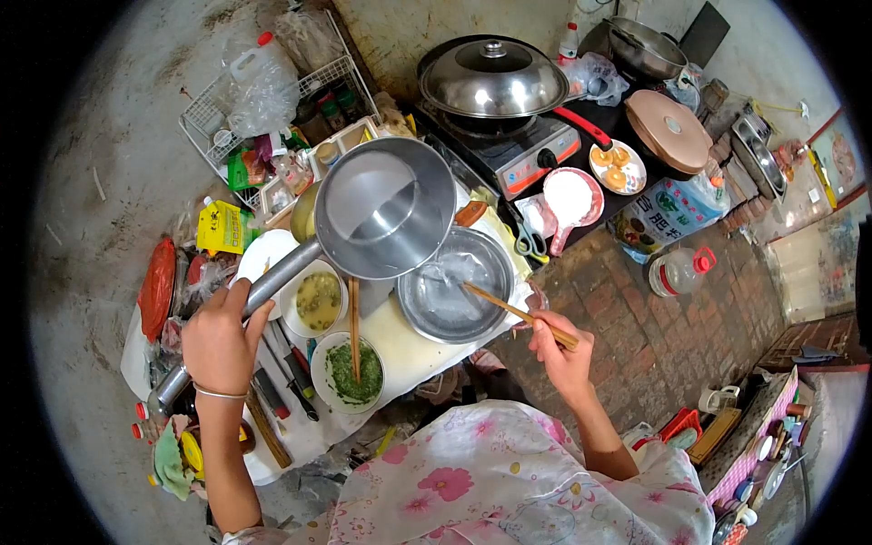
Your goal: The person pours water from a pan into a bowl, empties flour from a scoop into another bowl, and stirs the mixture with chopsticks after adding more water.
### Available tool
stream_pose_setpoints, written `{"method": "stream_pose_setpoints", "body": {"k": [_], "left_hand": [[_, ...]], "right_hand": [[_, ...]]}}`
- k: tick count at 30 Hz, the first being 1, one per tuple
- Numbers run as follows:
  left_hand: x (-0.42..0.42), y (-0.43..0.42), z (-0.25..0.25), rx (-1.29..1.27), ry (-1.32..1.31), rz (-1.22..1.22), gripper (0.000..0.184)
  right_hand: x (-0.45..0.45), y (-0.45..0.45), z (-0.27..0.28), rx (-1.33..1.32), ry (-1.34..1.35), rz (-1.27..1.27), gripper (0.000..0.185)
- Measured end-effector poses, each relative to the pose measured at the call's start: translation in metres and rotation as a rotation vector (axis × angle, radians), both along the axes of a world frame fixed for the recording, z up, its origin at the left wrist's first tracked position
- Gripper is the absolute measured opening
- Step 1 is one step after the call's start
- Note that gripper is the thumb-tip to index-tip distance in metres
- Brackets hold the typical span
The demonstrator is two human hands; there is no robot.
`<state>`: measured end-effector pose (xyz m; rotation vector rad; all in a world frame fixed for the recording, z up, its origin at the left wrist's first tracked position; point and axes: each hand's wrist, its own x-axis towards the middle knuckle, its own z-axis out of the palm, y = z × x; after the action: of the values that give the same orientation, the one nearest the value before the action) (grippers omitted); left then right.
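Note:
My left hand (219, 343) is closed round the long handle of a metal saucepan (386, 209), raised over the table and tilted, some liquid apparently inside. Below and right of the pan stands a metal basin (456, 320) with clear liquid in it. My right hand (562, 356) grips wooden chopsticks (509, 309), their tips over the basin's inside. Near the pan are a bowl of yellowish liquid with green bits (318, 301) and a bowl of chopped greens (354, 374). Another pair of chopsticks (353, 313) stands in the greens. A white plate (263, 252) is partly hidden behind the pan's handle.
A lidded wok (493, 80) sits on a portable stove (536, 154) at the back. Scissors (530, 242), a white-filled ladle or dish (569, 202) and a plate of round yellow pieces (618, 167) are to the right. Knives (291, 372) lie at left; a plastic jug (679, 272) stands on the floor.

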<state>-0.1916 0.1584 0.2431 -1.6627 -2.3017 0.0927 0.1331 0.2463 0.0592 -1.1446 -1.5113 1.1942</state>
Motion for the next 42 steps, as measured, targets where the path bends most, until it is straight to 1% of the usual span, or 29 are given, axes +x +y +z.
{"method": "stream_pose_setpoints", "body": {"k": [1, 3, 13, 15, 22, 24, 39, 42], "left_hand": [[0.0, 0.0, 0.0, -0.001, 0.0, 0.0, 0.033], [-0.001, 0.0, -0.002, 0.05, 0.031, -0.047, 0.026], [-0.002, 0.001, 0.003, 0.063, 0.068, -0.053, 0.029], [-0.001, 0.001, 0.005, 0.063, 0.063, -0.038, 0.032], [0.0, 0.002, 0.009, 0.071, 0.104, -0.041, 0.033], [-0.002, 0.001, 0.008, 0.103, 0.144, -0.09, 0.031], [0.001, 0.001, 0.014, 0.146, 0.183, -0.151, 0.032], [0.002, 0.0, 0.015, 0.142, 0.147, -0.121, 0.033]], "right_hand": [[0.0, 0.0, 0.0, -0.005, -0.001, -0.001, 0.015], [0.0, 0.0, 0.0, -0.006, -0.002, -0.001, 0.015], [0.001, -0.001, 0.0, -0.021, 0.011, -0.004, 0.015], [0.001, -0.001, 0.001, -0.023, 0.013, -0.003, 0.015], [0.001, -0.001, 0.0, -0.015, 0.015, -0.005, 0.015], [0.001, -0.001, -0.001, -0.017, 0.016, -0.005, 0.015], [0.002, 0.001, 0.001, 0.001, 0.009, 0.008, 0.016], [0.002, 0.002, -0.001, -0.009, 0.016, 0.005, 0.016]]}}
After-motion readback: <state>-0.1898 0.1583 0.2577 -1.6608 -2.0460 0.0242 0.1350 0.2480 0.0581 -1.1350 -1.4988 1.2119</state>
